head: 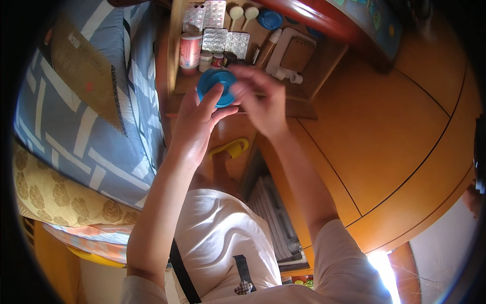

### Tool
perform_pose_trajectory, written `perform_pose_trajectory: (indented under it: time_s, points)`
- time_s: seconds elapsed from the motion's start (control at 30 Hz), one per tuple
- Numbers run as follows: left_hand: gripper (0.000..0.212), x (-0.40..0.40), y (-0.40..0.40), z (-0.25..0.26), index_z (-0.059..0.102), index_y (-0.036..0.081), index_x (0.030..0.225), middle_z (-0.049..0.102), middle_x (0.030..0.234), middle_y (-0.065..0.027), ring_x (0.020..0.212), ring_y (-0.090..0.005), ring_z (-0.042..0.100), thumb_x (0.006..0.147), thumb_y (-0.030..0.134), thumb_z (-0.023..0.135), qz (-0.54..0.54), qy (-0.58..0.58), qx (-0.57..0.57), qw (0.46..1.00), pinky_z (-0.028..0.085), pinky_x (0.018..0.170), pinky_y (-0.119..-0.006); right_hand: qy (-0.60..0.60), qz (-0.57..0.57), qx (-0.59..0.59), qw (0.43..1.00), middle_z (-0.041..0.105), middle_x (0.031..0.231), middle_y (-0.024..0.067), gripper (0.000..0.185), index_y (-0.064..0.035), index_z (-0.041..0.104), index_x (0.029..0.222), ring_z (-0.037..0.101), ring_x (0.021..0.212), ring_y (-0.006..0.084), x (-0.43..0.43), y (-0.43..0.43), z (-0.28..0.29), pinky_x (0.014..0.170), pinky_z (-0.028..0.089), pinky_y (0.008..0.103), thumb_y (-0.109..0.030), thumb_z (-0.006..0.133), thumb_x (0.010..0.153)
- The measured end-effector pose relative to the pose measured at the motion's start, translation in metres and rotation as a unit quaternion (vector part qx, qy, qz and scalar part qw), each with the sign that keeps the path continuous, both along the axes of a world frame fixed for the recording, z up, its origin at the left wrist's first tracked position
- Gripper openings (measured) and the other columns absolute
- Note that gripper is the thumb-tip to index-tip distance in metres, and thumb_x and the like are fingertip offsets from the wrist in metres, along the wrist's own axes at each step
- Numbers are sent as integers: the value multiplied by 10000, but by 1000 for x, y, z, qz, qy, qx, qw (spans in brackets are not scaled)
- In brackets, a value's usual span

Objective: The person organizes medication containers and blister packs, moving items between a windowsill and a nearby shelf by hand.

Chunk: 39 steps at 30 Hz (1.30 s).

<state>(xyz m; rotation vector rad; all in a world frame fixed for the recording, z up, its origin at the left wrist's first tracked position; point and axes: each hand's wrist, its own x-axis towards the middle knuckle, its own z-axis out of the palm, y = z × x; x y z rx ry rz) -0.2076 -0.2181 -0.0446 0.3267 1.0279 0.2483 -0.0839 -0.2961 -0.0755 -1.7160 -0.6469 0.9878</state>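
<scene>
A round blue plastic piece (207,81), a lid or shallow dish with concentric rings, is held in my left hand (195,121), the thumb pressed across its face. My right hand (264,98) is blurred at the piece's right edge, thumb and fingers apart; whether it touches the rim is unclear. Just beyond both hands lies an open wooden drawer (326,76). In it are pill blister packs (215,40), two cream spoons (236,13), a pink-and-white jar (190,51), small bottles (217,60) and another round blue piece (270,19).
The drawer also holds a brown-covered spiral notebook (299,53), a tube (269,47) and small white rolls (290,77). A bed with blue-and-white bedding (102,152) stands left, bearing a brown paper bag (83,72). At right is an orange wooden surface (379,125). A yellow slipper (237,148) shows below.
</scene>
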Motion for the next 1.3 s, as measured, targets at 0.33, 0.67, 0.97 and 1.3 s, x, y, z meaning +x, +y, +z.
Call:
perform_pose_trajectory:
  time_s: [0.33,0.67,0.97,1.3]
  points:
    - [365,16,-30,-1,460,28,1175,596,966,-57,727,-124,623,904,240,579,-144,93,135,976,515,657,-241,128,-68,-49,988,679,823,97,241,27,632,972,635,691,102,8,-24,10,606,528,229,14,697,741]
    - [337,28,-27,-7,454,39,1146,546,978,-65,829,-175,625,927,278,543,-67,116,46,990,508,738,-286,104,-155,-12,982,678,815,80,254,42,654,944,622,713,96,58,-1,-28,635,517,221,-83,740,741]
    - [206,27,-20,-12,468,73,1020,532,903,-45,863,-208,631,934,250,527,4,107,11,994,508,772,-331,-269,-185,-105,939,663,715,85,228,-19,684,866,634,646,151,82,8,-91,618,494,275,-105,753,666]
    - [205,23,-23,-14,460,68,1024,535,893,-56,867,-226,628,933,240,524,-3,119,-7,993,506,783,-344,-484,-38,-181,855,653,768,58,134,-157,666,830,636,708,265,91,17,-114,638,520,366,-202,681,705]
